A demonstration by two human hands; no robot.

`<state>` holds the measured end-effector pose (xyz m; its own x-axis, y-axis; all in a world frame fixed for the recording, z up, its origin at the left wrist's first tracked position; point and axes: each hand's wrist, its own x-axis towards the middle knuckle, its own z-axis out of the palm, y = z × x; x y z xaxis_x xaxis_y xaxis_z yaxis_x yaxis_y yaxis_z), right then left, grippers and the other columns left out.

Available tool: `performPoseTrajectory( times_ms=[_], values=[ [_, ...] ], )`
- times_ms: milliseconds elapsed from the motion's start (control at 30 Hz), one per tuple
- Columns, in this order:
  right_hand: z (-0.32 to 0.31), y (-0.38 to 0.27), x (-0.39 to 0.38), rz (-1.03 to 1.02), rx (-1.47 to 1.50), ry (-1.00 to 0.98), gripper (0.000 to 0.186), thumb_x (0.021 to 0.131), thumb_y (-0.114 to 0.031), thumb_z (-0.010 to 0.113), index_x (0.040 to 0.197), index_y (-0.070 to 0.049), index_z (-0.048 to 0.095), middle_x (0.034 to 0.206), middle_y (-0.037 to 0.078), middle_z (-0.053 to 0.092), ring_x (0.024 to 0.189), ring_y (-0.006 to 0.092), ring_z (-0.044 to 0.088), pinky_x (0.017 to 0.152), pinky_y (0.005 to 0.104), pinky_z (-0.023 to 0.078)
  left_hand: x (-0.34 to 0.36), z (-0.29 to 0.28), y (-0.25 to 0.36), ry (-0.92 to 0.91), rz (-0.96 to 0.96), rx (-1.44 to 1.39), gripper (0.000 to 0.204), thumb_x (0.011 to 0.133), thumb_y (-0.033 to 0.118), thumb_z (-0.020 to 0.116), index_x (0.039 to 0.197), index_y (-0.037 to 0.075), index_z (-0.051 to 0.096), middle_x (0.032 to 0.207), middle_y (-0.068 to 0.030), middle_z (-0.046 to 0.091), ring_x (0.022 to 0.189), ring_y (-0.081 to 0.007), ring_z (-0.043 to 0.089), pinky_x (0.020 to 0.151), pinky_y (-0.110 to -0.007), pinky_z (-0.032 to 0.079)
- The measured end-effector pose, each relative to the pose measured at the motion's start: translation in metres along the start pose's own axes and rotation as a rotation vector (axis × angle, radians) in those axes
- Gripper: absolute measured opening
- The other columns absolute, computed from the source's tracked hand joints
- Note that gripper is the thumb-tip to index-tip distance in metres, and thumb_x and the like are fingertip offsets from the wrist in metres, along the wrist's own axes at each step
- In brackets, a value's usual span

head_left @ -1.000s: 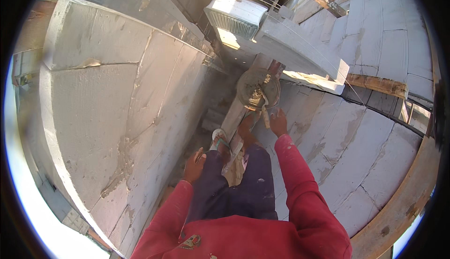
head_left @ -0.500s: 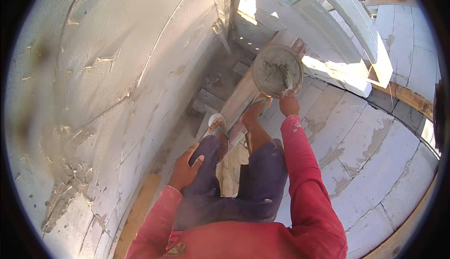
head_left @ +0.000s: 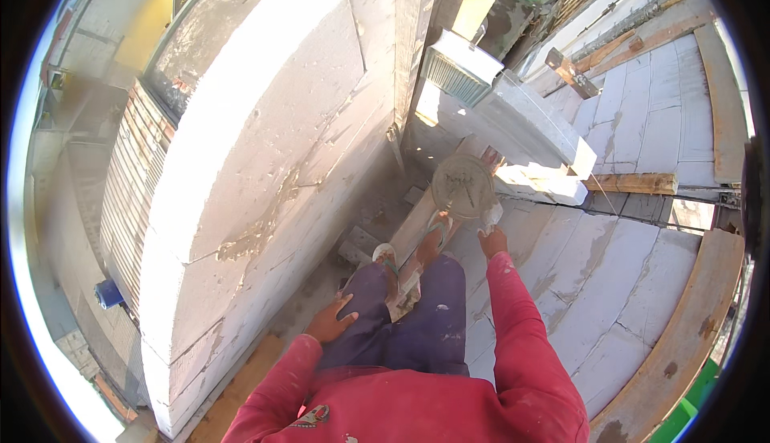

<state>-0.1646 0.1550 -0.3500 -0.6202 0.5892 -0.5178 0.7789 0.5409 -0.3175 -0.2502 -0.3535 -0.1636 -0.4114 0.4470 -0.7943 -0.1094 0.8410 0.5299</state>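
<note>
My right hand (head_left: 492,241) is closed round the handle of a trowel (head_left: 491,216), whose pale, mortar-smeared blade stands at the right rim of a round bucket (head_left: 463,185). Grey wet mortar fills the part of the bucket that shows. The bucket stands just beyond my sandalled feet, by a long beam (head_left: 417,222). My left hand (head_left: 330,320) lies on my left thigh, fingers apart and holding nothing.
A tall pale block wall (head_left: 265,170) rises close on my left, a lower block wall (head_left: 593,274) on my right. Ahead, a toothed metal scoop (head_left: 461,70) sits by an upright block (head_left: 545,118). A wooden board (head_left: 682,339) edges the right side.
The trowel has come out of the mortar to the bucket's right side. My view has lifted, showing the wall's top and more beyond. My left hand stays on the thigh.
</note>
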Motion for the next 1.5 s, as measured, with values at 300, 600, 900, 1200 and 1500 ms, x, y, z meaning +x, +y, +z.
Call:
performPoseTrajectory(
  times_ms=[300,600,900,1200,1500],
  values=[
    [-0.115,-0.045,-0.032,-0.077,-0.01,-0.071,0.052,0.091,-0.04,0.066,0.121,0.003,0.067,0.116,0.029,0.069,0.111,0.0475,0.064,0.097,0.0493,0.051,-0.086,0.012,0.023,0.109,-0.082,-0.36,0.073,0.099,0.057,0.059,0.156,0.015,0.045,0.157,-0.0204,0.047,0.147,-0.0374,0.043,0.121,-0.045,0.032],
    [-0.196,-0.136,-0.013,-0.641,-0.451,-0.461,0.052,0.09,-0.041,0.068,0.12,0.001,0.067,0.109,0.025,0.073,0.103,0.0404,0.07,0.092,0.0501,0.054,-0.166,0.035,0.098,0.468,-0.337,-0.507,0.066,0.097,0.066,0.049,0.15,0.026,0.055,0.145,-0.0196,0.059,0.135,-0.0413,0.054,0.116,-0.049,0.04],
    [-0.102,-0.363,-0.048,-1.276,-0.859,-0.822,0.051,0.09,-0.044,0.069,0.115,0.0,0.068,0.108,0.026,0.072,0.103,0.0428,0.069,0.091,0.0503,0.053,-0.163,0.185,0.112,1.02,-0.422,-1.167,0.066,0.097,0.066,0.048,0.144,0.021,0.062,0.149,-0.0186,0.056,0.139,-0.0401,0.05,0.12,-0.048,0.036],
    [-0.001,-0.465,-0.177,-1.659,-1.164,-0.955,0.051,0.089,-0.047,0.069,0.111,-0.001,0.07,0.107,0.028,0.072,0.103,0.0452,0.068,0.089,0.0505,0.053,-0.143,0.294,0.089,1.227,-0.58,-1.494,0.075,0.1,0.063,0.043,0.148,0.007,0.055,0.156,-0.0206,0.048,0.146,-0.0388,0.042,0.121,-0.045,0.033],
    [0.025,-0.477,-0.221,-1.745,-1.218,-0.999,0.051,0.089,-0.05,0.068,0.107,-0.002,0.071,0.105,0.028,0.072,0.103,0.0467,0.067,0.089,0.0508,0.053,-0.168,0.318,0.075,1.216,-0.66,-1.621,0.066,0.101,0.051,0.047,0.15,0.008,0.053,0.153,-0.0182,0.053,0.14,-0.0371,0.051,0.117,-0.043,0.04]
  ],
)
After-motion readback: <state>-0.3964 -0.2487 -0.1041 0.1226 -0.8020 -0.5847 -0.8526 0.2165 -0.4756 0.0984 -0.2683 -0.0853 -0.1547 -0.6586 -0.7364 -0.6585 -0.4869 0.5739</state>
